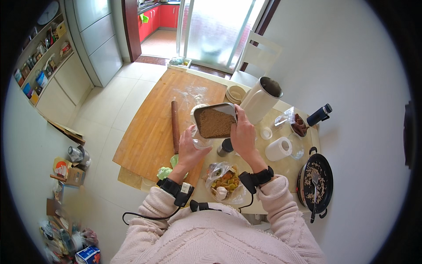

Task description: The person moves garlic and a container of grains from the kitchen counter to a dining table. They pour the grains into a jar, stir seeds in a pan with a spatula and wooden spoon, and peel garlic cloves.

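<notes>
My right hand (244,130) grips the right edge of a rectangular metal container (215,105), which is tilted and holds brown granular powder (216,123). Beneath its lower left corner, my left hand (191,145) holds a clear jar (201,142); whether powder is falling into it cannot be seen. Part of a pale round dish (196,109) shows behind the container. Left of my hands, a wooden rolling pin (175,127) rests on a large wooden board (145,132) dusted with white flour (196,95). A dark-lidded jar (225,147) stands just below the container.
On the right are a tall cream pitcher (258,102), a paper roll (278,149), a glass bowl (296,147), a dark flask (319,115) and a black pan (324,188) with chopped bits and a slotted turner. Near me lies a bag of colourful pieces (227,181) with garlic.
</notes>
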Action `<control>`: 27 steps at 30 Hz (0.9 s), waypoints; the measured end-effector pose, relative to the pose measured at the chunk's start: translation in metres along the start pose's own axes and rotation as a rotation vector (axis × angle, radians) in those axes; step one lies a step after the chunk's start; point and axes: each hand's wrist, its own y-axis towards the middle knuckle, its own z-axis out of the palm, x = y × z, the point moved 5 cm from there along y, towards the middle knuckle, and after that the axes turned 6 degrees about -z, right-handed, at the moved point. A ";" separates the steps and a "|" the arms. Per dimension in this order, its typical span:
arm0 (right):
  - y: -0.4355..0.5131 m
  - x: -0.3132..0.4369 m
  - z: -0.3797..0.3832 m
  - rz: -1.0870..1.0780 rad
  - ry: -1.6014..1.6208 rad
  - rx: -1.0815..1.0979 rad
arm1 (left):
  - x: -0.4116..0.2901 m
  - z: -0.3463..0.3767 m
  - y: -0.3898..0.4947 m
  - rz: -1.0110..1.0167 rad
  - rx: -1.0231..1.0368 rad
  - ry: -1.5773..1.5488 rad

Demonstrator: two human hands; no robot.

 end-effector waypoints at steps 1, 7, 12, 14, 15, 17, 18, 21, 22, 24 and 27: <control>0.000 0.002 -0.001 -0.015 0.003 -0.011 | 0.000 0.000 0.000 -0.003 -0.003 0.012; 0.002 0.004 0.001 -0.044 -0.024 -0.007 | -0.001 0.000 0.000 0.013 -0.020 0.024; 0.004 0.005 0.001 -0.054 -0.022 -0.011 | -0.001 0.001 0.000 0.028 -0.037 0.027; 0.004 0.006 0.001 -0.057 -0.011 -0.018 | 0.000 0.001 0.000 0.019 -0.036 0.034; 0.004 0.006 0.001 -0.054 -0.007 -0.016 | -0.001 0.002 0.000 0.020 -0.038 0.033; 0.005 0.006 0.001 -0.053 -0.011 -0.014 | -0.001 0.002 -0.001 0.019 -0.040 0.039; 0.005 0.007 0.000 -0.056 -0.019 -0.015 | -0.001 0.002 -0.001 0.019 -0.041 0.043; 0.005 0.007 0.000 -0.067 -0.027 -0.012 | -0.001 0.003 -0.001 0.010 -0.032 0.073; 0.005 0.008 -0.001 -0.082 -0.029 -0.019 | 0.000 0.003 0.000 -0.001 -0.025 0.078; 0.005 0.009 -0.001 -0.089 -0.044 -0.014 | -0.001 0.004 0.000 0.011 -0.031 0.079; 0.006 0.011 -0.001 -0.111 -0.065 -0.022 | -0.003 0.004 0.000 0.027 -0.044 0.092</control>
